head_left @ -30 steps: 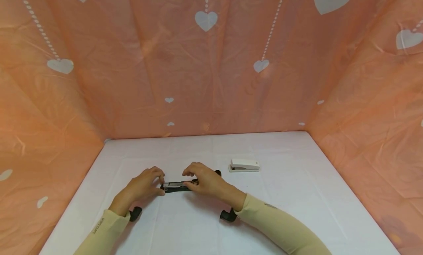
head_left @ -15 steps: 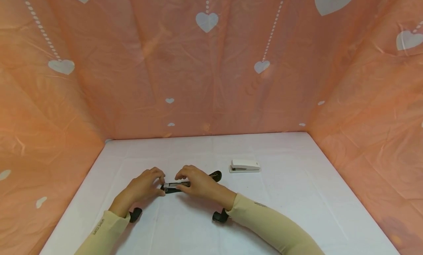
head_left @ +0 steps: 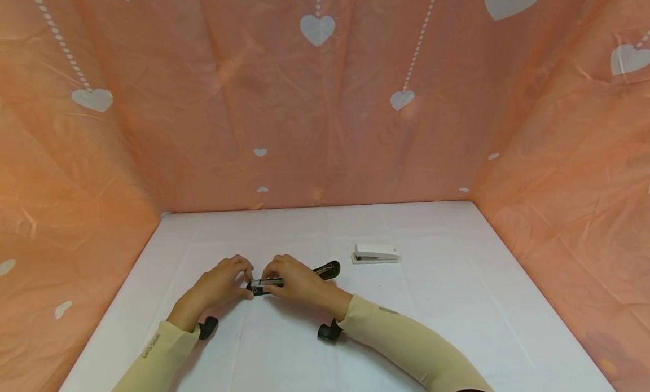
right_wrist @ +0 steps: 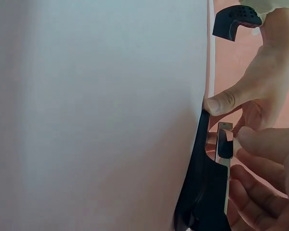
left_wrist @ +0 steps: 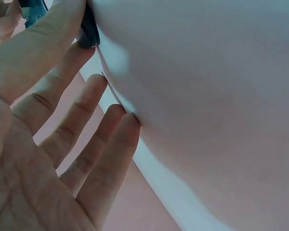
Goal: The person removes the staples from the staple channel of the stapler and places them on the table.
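A black stapler [head_left: 327,269] lies on the white table with its top cover swung back toward the right. My left hand [head_left: 218,282] pinches the front end of its base between thumb and fingers; in the left wrist view that dark tip [left_wrist: 89,31] shows beside the fingers. My right hand [head_left: 297,282] grips across the raised metal magazine, covering the stapler's middle. In the right wrist view the right thumb [right_wrist: 250,139] is at the open channel of the magazine [right_wrist: 225,126], above the black base [right_wrist: 197,178]. Any staples inside are hidden.
A white stapler [head_left: 376,253] stands behind and right of the hands. Black wrist cameras [head_left: 208,327] hang under both sleeves, close over the white tabletop [head_left: 406,307]. An orange curtain [head_left: 325,127] with pale hearts encloses the back and sides.
My right hand has slid left along the stapler toward its front end, baring the swung-back cover on the right. The left hand has kept its place on the front tip.
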Demonstrator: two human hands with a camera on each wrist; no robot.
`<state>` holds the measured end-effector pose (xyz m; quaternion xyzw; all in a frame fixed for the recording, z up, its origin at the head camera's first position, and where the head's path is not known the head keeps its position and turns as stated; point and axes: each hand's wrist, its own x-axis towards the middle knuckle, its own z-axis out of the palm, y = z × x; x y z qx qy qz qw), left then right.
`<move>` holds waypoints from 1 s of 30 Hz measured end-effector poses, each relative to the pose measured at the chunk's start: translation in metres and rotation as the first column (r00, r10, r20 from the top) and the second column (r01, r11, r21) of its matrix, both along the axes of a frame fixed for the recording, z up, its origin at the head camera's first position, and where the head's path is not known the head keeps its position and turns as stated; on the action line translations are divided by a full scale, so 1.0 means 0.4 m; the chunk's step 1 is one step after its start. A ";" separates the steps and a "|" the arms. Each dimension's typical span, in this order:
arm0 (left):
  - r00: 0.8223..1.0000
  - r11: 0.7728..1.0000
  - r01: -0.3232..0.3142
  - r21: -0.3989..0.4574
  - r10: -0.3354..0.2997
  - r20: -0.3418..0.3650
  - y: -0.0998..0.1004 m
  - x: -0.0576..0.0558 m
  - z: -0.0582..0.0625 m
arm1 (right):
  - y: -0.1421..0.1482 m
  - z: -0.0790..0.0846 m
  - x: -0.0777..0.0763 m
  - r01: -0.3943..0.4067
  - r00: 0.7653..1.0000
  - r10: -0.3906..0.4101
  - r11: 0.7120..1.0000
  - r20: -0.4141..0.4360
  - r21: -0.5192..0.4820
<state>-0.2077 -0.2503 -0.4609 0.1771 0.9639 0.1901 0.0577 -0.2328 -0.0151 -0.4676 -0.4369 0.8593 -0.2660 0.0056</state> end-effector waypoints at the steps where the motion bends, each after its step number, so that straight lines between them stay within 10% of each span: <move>1: 1.000 1.000 -0.001 0.003 0.001 0.001 0.000 0.000 0.000 | -0.003 -0.001 -0.001 0.001 1.000 -0.001 1.000 -0.004 0.006; 30: 1.000 1.000 0.004 0.003 -0.004 0.017 0.000 0.001 0.006 | -0.031 -0.009 -0.004 0.042 0.999 -0.041 0.998 -0.018 0.046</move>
